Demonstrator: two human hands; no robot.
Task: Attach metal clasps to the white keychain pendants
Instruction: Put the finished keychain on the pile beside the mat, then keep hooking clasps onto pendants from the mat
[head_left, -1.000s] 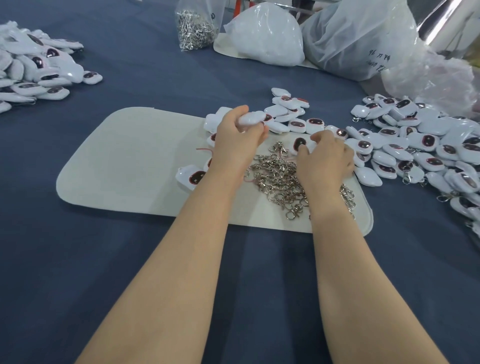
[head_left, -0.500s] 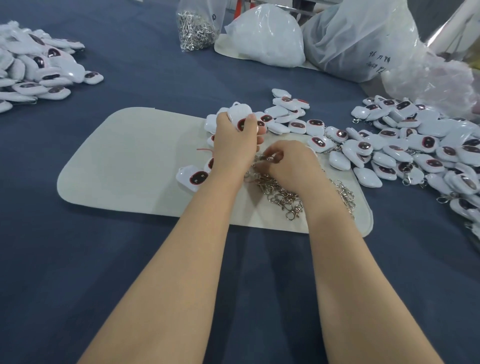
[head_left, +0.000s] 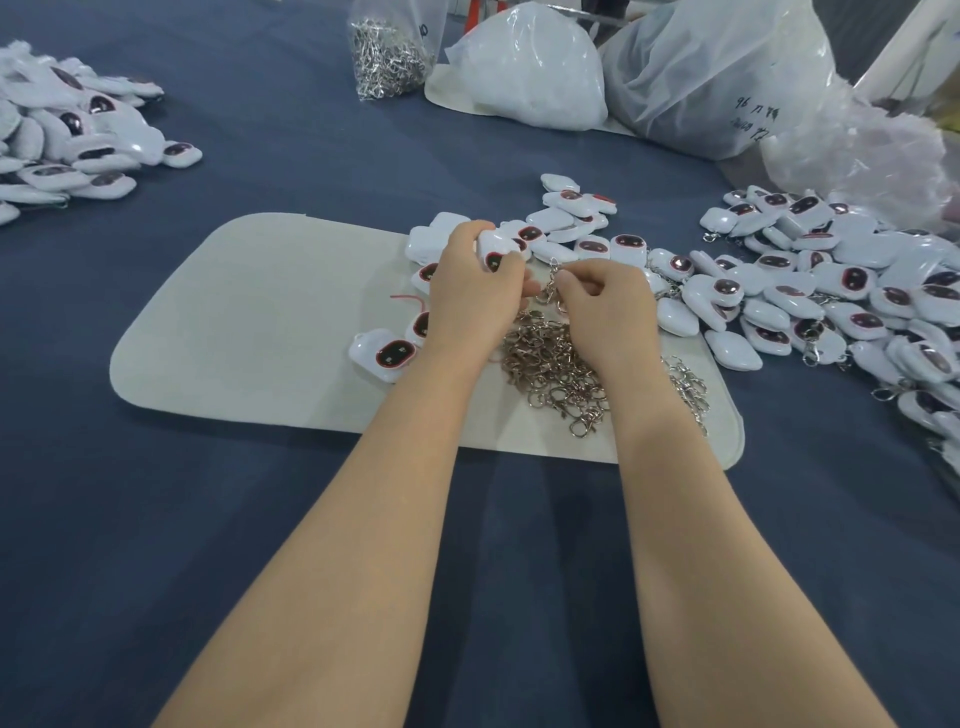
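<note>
We saw L hand (head_left: 467, 296) w/ grip curled round one white pendant (head_left: 493, 249), held just above the beige mat (head_left: 249, 322), dark face patch twd camera. R hand (head_left: 605, 306) had fingers curled, grip pinching a metal clasp (head_left: 553, 275) that rose betw. the two hands, close to the pendant; we couldn't tell if they touched. Under both wrists lay the clasp pile (head_left: 556, 369) on the mat's right half. A loose pendant (head_left: 384, 353) sat on the mat left of L wrist. More pendants ran from the mat's far edge into a big heap (head_left: 831, 291) on the blue tabletop (head_left: 260, 545) at right; another heap (head_left: 67, 140) lay far left. A clear bag of clasps (head_left: 389, 47) and white bags (head_left: 530, 67) stood at the far side.
</note>
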